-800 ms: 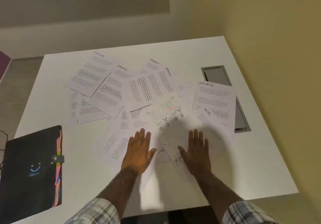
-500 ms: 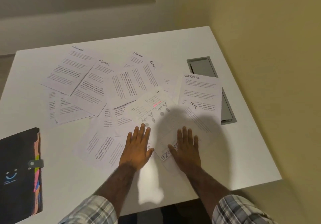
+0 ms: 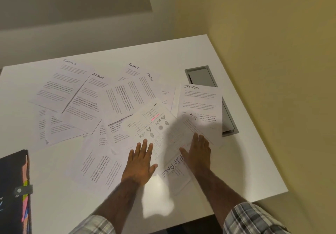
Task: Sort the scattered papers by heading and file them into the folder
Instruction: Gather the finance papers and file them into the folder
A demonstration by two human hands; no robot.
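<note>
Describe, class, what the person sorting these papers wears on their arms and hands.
Both hands, left and right, are bare: no gloves, rings or watch visible. The forearms are uncovered, and plaid sleeves in grey, white and dark checks end near the elbows.

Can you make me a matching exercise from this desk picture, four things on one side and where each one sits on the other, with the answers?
Things:
1. SPORTS sheet
2. black folder
3. large FINANCE sheet
4. diagram sheet

Places:
A. left edge of the table
B. between the left hand and right hand
C. partly over the grey cable hatch
D. middle of the pile, beyond the left fingertips

Pairs: 1-C, 2-A, 3-B, 4-D
</note>
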